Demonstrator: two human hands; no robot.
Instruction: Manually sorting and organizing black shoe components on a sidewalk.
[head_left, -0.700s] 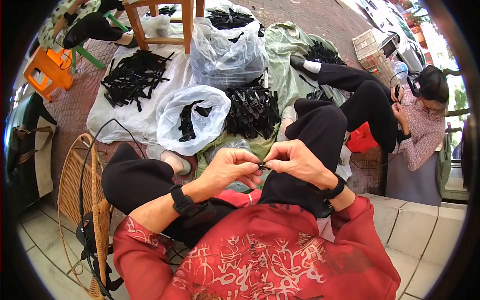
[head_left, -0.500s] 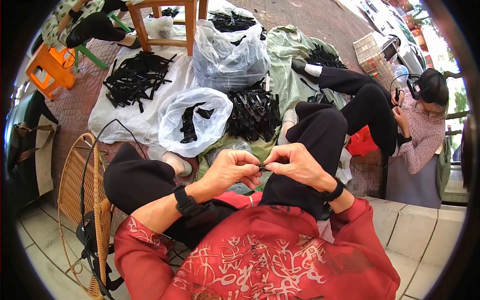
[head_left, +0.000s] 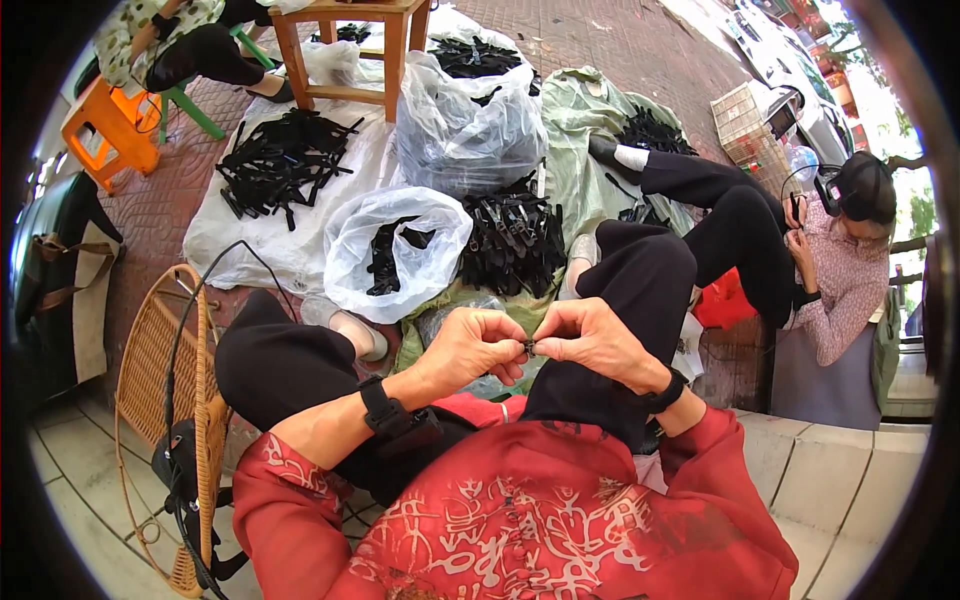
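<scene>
Above my lap, my left hand [head_left: 473, 342] and my right hand [head_left: 594, 342] meet, thumbs and forefingers pinched. Between the fingertips they share a small dark piece [head_left: 529, 348], mostly covered and too small to make out. Just beyond them lies a heap of black straps [head_left: 512, 240], some with shiny buckle-like parts. To its left, an open clear plastic bag [head_left: 345, 265] holds more black straps [head_left: 385, 262].
A fuller plastic bag [head_left: 465, 135] stands farther back by a wooden stool [head_left: 345, 95]. Black straps [head_left: 285, 160] cover part of a white sheet [head_left: 225, 245]. A wicker chair [head_left: 160, 360] is at my left; a seated person [head_left: 840, 265] works at my right.
My hands stay pinched together on the small dark piece, with slight shifts of the fingers. The whole view has moved a little, so the surroundings sit slightly lower and farther right.
</scene>
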